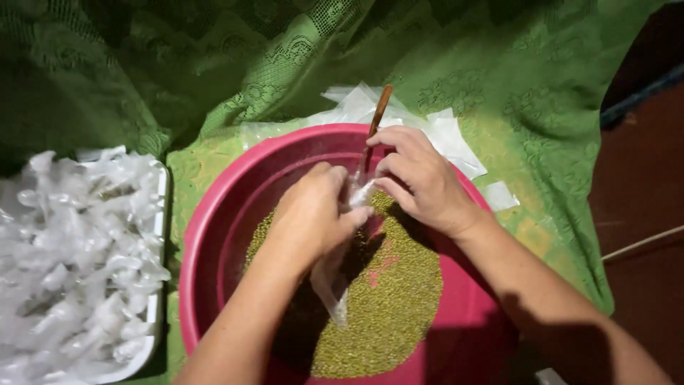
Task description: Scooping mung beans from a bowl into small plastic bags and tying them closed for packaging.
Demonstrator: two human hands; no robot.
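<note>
The left hand (313,214) is pinching the mouth of a small clear plastic bag (333,281), which is hanging over the green grains (399,299) in the pink basin (214,242). The right hand (420,178) is gripping the same mouth beside a brown stick (378,110). If either grip is loosening, grains may be spilling (probably back into the basin). Left, a white tray (158,314) of filled bags (78,242) is standing close; behind, flat plastic sheets (449,135) are lying on green cloth (527,78).
</note>
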